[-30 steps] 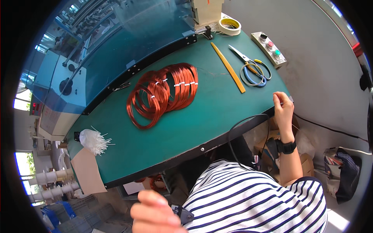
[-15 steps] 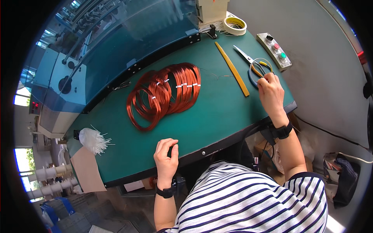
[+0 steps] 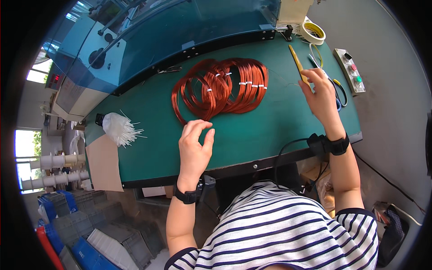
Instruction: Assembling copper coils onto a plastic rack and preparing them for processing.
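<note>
My left hand point(image 3: 194, 150) is over the near part of the table, its fingers loosely curved and apart from the thumb. Its fingertips reach the near edge of several overlapping coils of copper-coloured wire point(image 3: 255, 90), bound with small white ties. My right hand point(image 3: 325, 101) hovers at the right with fingers and thumb spread. Close to its fingertips is the lower end of a flat yellow strip point(image 3: 297, 63); whether they touch cannot be made out. Scissors with blue and yellow handles point(image 3: 339, 104) lie beside and partly behind that hand.
A blue-covered machine point(image 3: 180, 38) runs along the table's far side. White tape rolls point(image 3: 313, 36) and a control box with buttons point(image 3: 352, 72) are at the far right. On the left are a bag of white ties point(image 3: 118, 128) and brown cardboard point(image 3: 103, 164).
My right hand has let go of the scissors and moved to the yellow strip's lower end. My left hand has moved forward to the wire coils. The view has shifted.
</note>
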Motion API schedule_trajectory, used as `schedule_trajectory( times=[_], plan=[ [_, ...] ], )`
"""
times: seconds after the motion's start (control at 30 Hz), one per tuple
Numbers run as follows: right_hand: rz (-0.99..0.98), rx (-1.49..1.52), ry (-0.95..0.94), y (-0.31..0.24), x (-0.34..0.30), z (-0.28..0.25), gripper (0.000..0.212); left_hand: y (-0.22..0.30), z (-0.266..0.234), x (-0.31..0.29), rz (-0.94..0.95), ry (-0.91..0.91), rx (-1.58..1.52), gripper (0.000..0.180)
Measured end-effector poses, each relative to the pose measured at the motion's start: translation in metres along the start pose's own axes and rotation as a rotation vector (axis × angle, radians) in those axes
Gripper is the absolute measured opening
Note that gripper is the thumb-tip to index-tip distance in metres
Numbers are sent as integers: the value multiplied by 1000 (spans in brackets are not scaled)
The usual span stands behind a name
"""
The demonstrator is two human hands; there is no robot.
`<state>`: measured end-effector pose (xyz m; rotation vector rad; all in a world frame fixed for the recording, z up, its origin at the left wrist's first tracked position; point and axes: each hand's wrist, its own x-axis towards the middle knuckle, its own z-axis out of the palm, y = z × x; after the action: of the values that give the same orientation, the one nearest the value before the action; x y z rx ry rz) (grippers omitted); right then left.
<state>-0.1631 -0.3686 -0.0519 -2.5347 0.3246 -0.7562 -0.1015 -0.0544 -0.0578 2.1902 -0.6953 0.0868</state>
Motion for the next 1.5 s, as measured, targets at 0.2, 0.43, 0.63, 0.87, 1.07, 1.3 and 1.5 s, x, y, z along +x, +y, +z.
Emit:
schedule_trajectory(
  times=[0.2,0.43,0.63,0.87,1.07,1.3,1.5],
  plan=[
    [-106,122,-185,-27,-15,33,21,-27,22,46,19,7,386,23],
    [-69,185,-239,-30,20,53,23,-36,47,80,-154,-160,308,26],
    [-5,106,-330,-22,69,91,32,-26,61,89,17,-118,535,35],
    [36,110,-506,-7,101,118,31,-21,54,75,128,-220,246,33],
    [-67,168,-636,0,79,105,26,10,69,38,98,-353,229,28],
    [-191,200,-633,-4,23,47,25,41,75,-11,49,-306,112,27],
    [513,1049,-245,-56,-37,14,37,33,59,-11,43,-286,-43,17]
  ],
)
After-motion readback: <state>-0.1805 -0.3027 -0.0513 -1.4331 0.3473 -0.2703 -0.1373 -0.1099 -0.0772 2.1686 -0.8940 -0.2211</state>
